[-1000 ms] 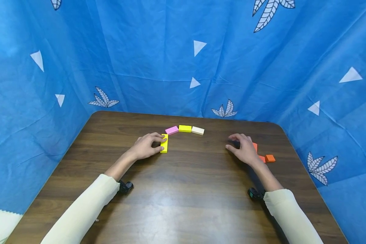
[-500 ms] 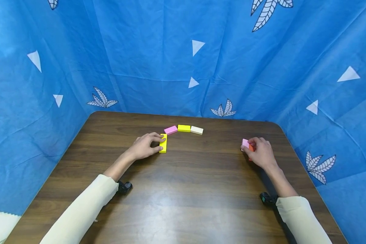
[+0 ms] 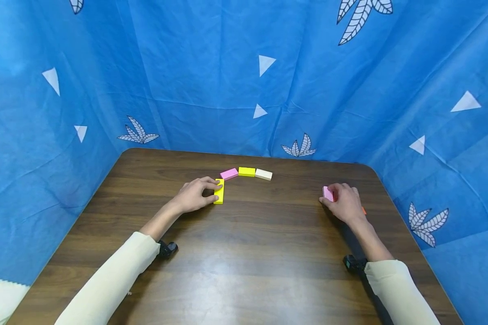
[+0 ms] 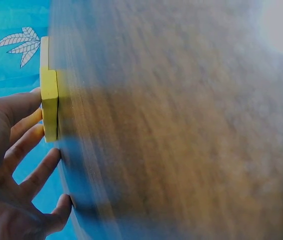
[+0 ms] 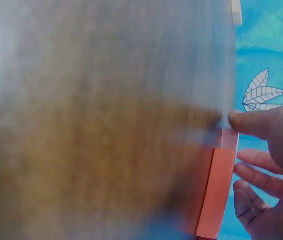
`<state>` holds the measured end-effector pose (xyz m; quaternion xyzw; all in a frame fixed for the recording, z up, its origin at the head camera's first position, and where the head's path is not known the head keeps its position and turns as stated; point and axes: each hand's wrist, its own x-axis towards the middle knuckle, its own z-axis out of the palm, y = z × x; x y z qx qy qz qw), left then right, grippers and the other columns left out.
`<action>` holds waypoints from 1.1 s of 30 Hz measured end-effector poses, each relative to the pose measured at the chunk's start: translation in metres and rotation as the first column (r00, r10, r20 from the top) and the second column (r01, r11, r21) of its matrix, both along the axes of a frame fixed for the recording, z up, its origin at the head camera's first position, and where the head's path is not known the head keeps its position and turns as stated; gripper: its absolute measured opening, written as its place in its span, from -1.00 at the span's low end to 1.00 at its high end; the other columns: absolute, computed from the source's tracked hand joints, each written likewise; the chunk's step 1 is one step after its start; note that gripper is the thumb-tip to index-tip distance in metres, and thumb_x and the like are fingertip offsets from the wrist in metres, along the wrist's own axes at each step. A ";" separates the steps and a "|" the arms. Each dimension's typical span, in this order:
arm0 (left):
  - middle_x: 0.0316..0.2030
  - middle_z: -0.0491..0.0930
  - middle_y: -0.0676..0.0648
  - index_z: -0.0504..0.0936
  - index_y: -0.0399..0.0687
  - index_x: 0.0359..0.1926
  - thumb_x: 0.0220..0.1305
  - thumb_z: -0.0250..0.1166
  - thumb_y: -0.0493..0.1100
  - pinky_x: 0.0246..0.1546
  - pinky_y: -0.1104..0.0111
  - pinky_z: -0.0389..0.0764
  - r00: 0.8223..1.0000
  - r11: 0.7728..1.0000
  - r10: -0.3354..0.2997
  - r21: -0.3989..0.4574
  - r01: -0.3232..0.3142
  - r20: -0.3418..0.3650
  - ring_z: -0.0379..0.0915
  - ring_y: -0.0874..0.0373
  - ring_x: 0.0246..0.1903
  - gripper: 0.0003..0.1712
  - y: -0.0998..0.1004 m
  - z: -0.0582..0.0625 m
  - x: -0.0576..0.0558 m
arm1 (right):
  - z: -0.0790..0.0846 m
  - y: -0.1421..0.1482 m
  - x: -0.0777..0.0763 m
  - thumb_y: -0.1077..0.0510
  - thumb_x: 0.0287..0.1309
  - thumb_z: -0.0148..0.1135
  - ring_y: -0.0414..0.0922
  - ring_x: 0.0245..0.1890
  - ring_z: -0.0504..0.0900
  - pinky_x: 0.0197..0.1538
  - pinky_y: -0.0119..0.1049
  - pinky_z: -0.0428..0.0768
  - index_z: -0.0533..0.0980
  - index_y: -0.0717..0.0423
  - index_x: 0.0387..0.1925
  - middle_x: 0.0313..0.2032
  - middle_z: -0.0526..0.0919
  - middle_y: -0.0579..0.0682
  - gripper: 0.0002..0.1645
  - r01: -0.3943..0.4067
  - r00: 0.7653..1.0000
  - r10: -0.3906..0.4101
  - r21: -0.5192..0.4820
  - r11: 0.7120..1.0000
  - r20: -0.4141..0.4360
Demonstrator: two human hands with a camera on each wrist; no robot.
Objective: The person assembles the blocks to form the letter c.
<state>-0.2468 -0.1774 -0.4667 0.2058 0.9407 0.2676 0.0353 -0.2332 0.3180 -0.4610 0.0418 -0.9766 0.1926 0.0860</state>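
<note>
Sleeves [image 3: 110,275] of pale cream come in from the near edge, each ending at a small black wrist camera [image 3: 354,263] over a dark wood-grain tabletop [image 3: 268,225]. Beyond them the two hands work well apart. On the right, an orange piece [image 3: 363,210] peeks out beside the right hand [image 3: 345,204], whose thumb and fingers bracket a pink domino-shaped block [image 3: 327,193]; whether they have closed on it I cannot tell. The right wrist view shows an orange-red block [image 5: 216,192] lying close in front of the pink one, apparently against it. The left hand [image 3: 193,197] pinches a yellow domino-shaped block [image 3: 220,191] lying flat, its long side running away from the person, thumb toward the near end and fingertips toward the far end.

The step in hand seems to be steadying the yellow block while the right hand takes up the pink one. The next move calls for a sure hold on the pink block without dragging its orange-red neighbour.

Farther off, a second pink block [image 3: 229,174], a second yellow block [image 3: 246,171] and a cream block [image 3: 263,174] lie end to end in a shallow bend, starting just past the held yellow block's far end. A blue leaf-print curtain [image 3: 195,67] hangs behind.
</note>
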 end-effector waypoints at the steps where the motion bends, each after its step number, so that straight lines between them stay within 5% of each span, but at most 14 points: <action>1: 0.40 0.62 -0.04 0.71 0.05 0.35 0.45 0.44 0.00 0.33 -0.29 0.47 1.000 1.000 0.001 -0.001 -0.001 0.000 0.53 -0.14 0.42 -0.50 0.000 0.000 0.000 | -0.001 0.001 0.000 0.06 0.25 0.55 0.28 -0.01 0.48 0.04 0.13 0.41 0.57 0.39 0.20 0.09 0.64 0.44 -0.36 -0.010 1.000 0.010 -0.002 1.000 0.000; 6: 0.41 0.61 -0.05 0.71 0.05 0.36 0.46 0.43 0.00 0.33 -0.31 0.44 1.000 1.000 0.000 -0.003 0.000 0.015 0.52 -0.14 0.43 -0.50 0.001 0.000 0.001 | -0.004 0.006 0.001 0.14 0.25 0.54 0.28 0.02 0.47 0.02 0.04 0.33 0.55 0.34 0.25 0.17 0.63 0.45 -0.38 -0.032 0.999 0.033 -0.036 0.999 0.008; 14: 0.40 0.61 -0.05 0.71 0.07 0.36 0.45 0.44 0.01 0.36 -0.35 0.40 1.000 1.000 0.005 -0.009 -0.005 0.027 0.51 -0.15 0.44 -0.49 0.001 0.000 -0.001 | -0.003 0.013 0.006 0.05 0.29 0.51 0.20 -0.04 0.42 -0.11 -0.11 0.33 0.53 0.33 0.25 0.01 0.68 0.38 -0.36 0.019 0.997 -0.016 -0.037 0.999 0.069; 33: 0.40 0.61 -0.06 0.72 0.06 0.35 0.45 0.44 0.02 0.34 -0.32 0.45 1.000 0.999 -0.005 -0.041 0.006 0.016 0.52 -0.15 0.42 -0.49 0.001 0.002 -0.002 | -0.004 0.010 0.012 0.09 0.25 0.43 0.17 -0.14 0.49 -0.06 -0.06 0.33 0.60 0.35 0.10 -0.16 0.68 0.33 -0.49 0.044 0.998 -0.043 -0.012 0.999 0.053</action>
